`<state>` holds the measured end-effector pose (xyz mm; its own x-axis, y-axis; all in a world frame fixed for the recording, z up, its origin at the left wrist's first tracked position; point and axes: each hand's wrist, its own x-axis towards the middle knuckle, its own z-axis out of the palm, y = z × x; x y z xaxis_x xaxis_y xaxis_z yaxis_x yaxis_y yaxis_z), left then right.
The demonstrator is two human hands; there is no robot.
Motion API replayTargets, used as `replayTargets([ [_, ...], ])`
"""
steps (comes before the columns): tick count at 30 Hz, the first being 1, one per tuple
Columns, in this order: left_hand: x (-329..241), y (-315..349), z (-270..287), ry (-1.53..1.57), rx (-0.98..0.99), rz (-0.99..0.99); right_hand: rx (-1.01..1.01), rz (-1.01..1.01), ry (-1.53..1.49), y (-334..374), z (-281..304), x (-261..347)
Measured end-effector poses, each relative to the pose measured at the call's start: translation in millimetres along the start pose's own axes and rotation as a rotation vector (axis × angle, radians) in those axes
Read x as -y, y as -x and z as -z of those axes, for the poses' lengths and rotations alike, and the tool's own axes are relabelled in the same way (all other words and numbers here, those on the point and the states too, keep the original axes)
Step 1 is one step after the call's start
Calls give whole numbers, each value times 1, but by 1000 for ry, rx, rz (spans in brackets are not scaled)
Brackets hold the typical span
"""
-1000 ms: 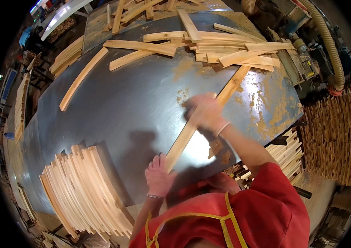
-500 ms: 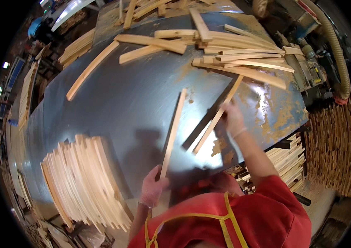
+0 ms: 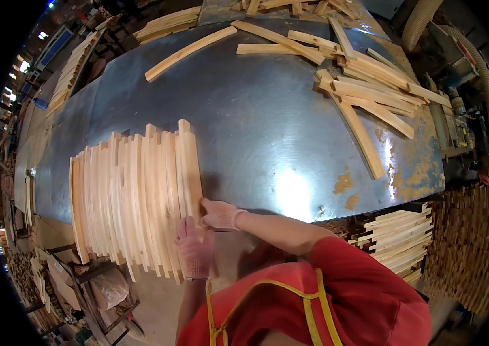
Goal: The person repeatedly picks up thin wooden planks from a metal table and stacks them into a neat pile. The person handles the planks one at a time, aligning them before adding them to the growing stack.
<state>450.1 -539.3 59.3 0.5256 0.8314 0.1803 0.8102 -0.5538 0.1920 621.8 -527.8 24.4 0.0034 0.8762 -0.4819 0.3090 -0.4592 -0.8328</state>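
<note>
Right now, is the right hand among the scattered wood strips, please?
No, the right hand is at the right edge of the lined-up strips.

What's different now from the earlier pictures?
The left hand and right hand, each holding a strip half a second ago, have moved left to the right-hand end of the row of strips; whether they've let go is unclear. The lone far strip still lies on the table.

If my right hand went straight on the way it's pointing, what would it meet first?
The rightmost wooden strip of the upright row. Your right hand points left at its near part, and the fingertips seem already against it, though depth makes actual contact hard to confirm.
</note>
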Motion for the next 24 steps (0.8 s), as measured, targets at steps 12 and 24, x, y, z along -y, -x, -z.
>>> replayTargets([
  [12, -95, -15, -18, 193, 270, -284, -1008, -560, 761, 177, 375, -181],
  [24, -270, -113, -86, 199, 542, -375, -974, -253, 746, 204, 411, -193],
])
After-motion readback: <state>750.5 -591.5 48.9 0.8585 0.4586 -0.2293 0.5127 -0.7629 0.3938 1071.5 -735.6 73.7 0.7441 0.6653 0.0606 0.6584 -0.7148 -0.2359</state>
